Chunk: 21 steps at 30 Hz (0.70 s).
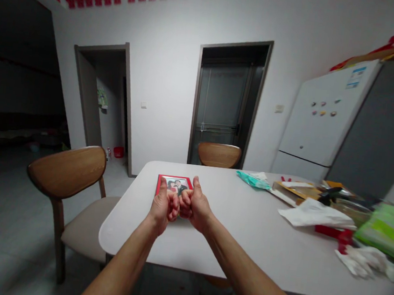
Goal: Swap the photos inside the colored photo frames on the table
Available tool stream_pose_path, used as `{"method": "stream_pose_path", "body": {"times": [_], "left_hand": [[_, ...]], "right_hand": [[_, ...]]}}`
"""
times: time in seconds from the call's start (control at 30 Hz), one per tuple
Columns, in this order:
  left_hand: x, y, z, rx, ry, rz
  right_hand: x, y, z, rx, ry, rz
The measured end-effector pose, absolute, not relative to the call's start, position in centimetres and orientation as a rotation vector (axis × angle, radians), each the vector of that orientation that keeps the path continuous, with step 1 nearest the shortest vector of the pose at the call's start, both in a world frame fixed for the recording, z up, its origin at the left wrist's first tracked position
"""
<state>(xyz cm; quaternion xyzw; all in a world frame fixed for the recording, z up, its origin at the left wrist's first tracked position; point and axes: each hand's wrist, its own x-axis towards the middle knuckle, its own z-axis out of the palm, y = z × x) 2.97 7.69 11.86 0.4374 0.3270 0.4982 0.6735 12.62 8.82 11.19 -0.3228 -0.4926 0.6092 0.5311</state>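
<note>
My left hand (164, 205) and my right hand (194, 203) are held side by side above the table's near part, both closed into fists with the thumbs pointing up. The curled fingers of the two hands face each other and are close together or touching. I see nothing held in either. Behind them is a red-bordered picture frame (190, 182) with a photo of two people. Its lower part is hidden by my hands. Whether the hands touch the frame I cannot tell.
The white table (244, 237) carries a teal packet (254, 180), white paper (316, 214), a green bag (387, 228) and white gloves (368, 262) on the right. Wooden chairs stand at the left (69, 171) and far side (219, 154). A fridge (322, 113) is at the back right.
</note>
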Motion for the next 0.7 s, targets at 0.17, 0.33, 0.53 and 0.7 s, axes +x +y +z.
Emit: {"method": "stream_pose_path", "body": {"times": [0.17, 0.33, 0.53, 0.7], "left_hand": [[1.8, 8.8, 8.0, 0.878, 0.913, 1.177], [1.4, 10.0, 2.9, 0.751, 1.048, 1.238], [2.0, 9.2, 2.2, 0.814, 0.990, 1.445], [1.3, 4.7, 4.6, 1.046, 1.042, 1.555]], "right_hand": [[13.4, 11.5, 8.4, -1.364, -1.699, 0.538], [14.0, 12.3, 5.0, -1.507, -1.973, 0.149], [13.0, 8.9, 4.1, -1.325, -2.157, 0.083], [15.1, 6.1, 7.1, -1.223, -1.498, 0.648]]}}
